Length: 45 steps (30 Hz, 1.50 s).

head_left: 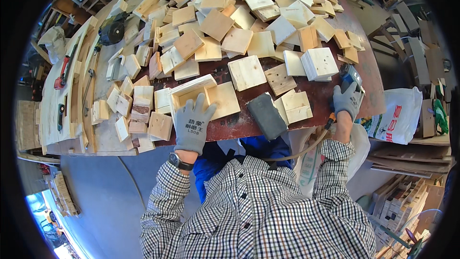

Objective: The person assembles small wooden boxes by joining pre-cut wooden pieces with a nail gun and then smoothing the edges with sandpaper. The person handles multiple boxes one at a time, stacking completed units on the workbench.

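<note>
My left hand point(191, 122), in a grey work glove, lies with its fingers spread on a small wooden assembly point(194, 88) at the table's front edge. A pale board stands upright along its far side, and a square wood block point(223, 100) lies at its right. At the right, my gloved right hand point(347, 100) is wrapped round an air nailer point(353, 76) with a blue-grey body. Its air hose point(311, 145) curves back past my lap. Between the hands, a dark grey block point(267, 116) overhangs the front edge beside pale wood blocks point(293, 106).
A large heap of square wood blocks point(218, 24) covers the far side of the dark red table point(366, 67). Long boards point(62, 91) at the left carry a red-handled tool point(62, 74) and a black tool point(113, 29). A white sack point(396, 115) hangs at the right.
</note>
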{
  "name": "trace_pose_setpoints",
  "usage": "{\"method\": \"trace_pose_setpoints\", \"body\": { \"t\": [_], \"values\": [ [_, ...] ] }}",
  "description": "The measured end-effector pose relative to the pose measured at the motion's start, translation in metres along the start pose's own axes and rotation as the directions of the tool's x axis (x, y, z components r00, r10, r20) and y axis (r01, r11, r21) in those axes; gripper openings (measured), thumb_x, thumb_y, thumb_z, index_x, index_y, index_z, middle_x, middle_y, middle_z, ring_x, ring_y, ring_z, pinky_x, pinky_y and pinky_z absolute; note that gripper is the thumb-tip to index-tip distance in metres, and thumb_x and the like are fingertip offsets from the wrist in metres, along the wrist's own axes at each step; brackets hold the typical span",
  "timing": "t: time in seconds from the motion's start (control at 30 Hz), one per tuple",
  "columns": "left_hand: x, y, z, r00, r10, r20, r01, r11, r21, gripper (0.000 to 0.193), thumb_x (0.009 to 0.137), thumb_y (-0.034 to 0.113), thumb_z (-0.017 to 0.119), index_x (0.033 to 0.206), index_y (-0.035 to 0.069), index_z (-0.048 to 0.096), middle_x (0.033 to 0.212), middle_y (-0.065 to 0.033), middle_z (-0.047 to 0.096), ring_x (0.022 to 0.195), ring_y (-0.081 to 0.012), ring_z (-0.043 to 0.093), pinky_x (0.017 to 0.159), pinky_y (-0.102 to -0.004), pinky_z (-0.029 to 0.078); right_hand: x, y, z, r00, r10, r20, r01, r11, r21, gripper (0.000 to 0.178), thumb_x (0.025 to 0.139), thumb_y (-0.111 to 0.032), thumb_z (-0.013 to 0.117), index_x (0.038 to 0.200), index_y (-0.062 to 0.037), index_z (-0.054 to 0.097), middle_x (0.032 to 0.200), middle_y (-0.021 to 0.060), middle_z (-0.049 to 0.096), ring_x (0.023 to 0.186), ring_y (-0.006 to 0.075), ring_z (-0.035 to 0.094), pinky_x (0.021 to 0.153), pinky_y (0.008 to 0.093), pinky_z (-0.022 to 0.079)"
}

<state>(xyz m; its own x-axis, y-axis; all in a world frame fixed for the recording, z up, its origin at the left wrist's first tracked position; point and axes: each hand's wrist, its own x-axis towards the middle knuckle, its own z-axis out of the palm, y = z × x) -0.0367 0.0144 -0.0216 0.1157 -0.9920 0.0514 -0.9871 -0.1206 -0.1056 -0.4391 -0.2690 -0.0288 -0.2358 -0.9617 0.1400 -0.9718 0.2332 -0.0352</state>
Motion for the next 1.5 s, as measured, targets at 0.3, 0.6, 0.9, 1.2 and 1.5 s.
{"method": "trace_pose_setpoints", "body": {
  "t": [0.3,0.6,0.9,1.2,1.5],
  "values": [
    [-0.004,-0.011,0.001,0.984,0.038,-0.172,-0.061,0.989,-0.134,0.047,0.079,0.007,0.073,0.124,0.023,0.071,0.144,-0.0111,0.059,0.127,-0.0358,0.056,0.100,-0.0501,0.047,-0.082,-0.052,-0.057,0.734,-0.288,-0.615,0.562,0.765,0.313,0.055,0.092,-0.027,0.077,0.138,0.0004,0.062,0.113,0.0158,0.068,0.105,0.0367,0.063,0.093,0.0482,0.050],
    [-0.008,0.001,0.010,0.988,-0.021,-0.154,0.009,0.997,-0.078,0.049,0.084,0.011,0.073,0.132,0.020,0.069,0.148,-0.0131,0.057,0.134,-0.0388,0.053,0.106,-0.0541,0.045,-0.124,-0.168,-0.029,0.682,-0.708,-0.182,0.691,0.543,0.477,0.076,0.090,-0.044,0.076,0.147,-0.0005,0.052,0.122,0.0190,0.064,0.108,0.0362,0.065,0.093,0.0480,0.051],
    [-0.045,0.008,0.009,0.781,-0.445,-0.437,0.352,0.893,-0.281,0.094,0.081,0.030,0.089,0.159,0.003,0.045,0.161,-0.0274,0.044,0.149,-0.0470,0.040,0.121,-0.0585,0.035,-0.147,-0.234,-0.039,0.732,-0.610,0.302,0.586,0.791,0.176,0.120,0.081,-0.076,0.075,0.162,0.0019,0.032,0.136,0.0219,0.056,0.124,0.0353,0.059,0.105,0.0499,0.045],
    [-0.056,0.016,0.040,0.715,-0.592,-0.372,0.351,0.764,-0.542,0.098,0.085,0.025,0.086,0.164,-0.001,0.034,0.165,-0.0267,0.038,0.151,-0.0467,0.038,0.124,-0.0556,0.033,-0.142,-0.253,-0.043,0.736,-0.580,0.350,0.601,0.797,0.058,0.126,0.073,-0.068,0.082,0.162,0.0037,0.029,0.134,0.0233,0.061,0.123,0.0371,0.063,0.104,0.0507,0.049],
    [-0.063,0.022,0.043,0.695,-0.640,-0.327,0.356,0.702,-0.617,0.096,0.086,0.023,0.085,0.164,0.001,0.035,0.166,-0.0253,0.037,0.152,-0.0452,0.037,0.124,-0.0542,0.033,-0.119,-0.214,-0.050,0.696,-0.697,0.174,0.594,0.695,0.406,0.104,0.073,-0.055,0.082,0.149,0.0047,0.043,0.126,0.0272,0.065,0.114,0.0429,0.068,0.099,0.0523,0.054]
  ]
}}
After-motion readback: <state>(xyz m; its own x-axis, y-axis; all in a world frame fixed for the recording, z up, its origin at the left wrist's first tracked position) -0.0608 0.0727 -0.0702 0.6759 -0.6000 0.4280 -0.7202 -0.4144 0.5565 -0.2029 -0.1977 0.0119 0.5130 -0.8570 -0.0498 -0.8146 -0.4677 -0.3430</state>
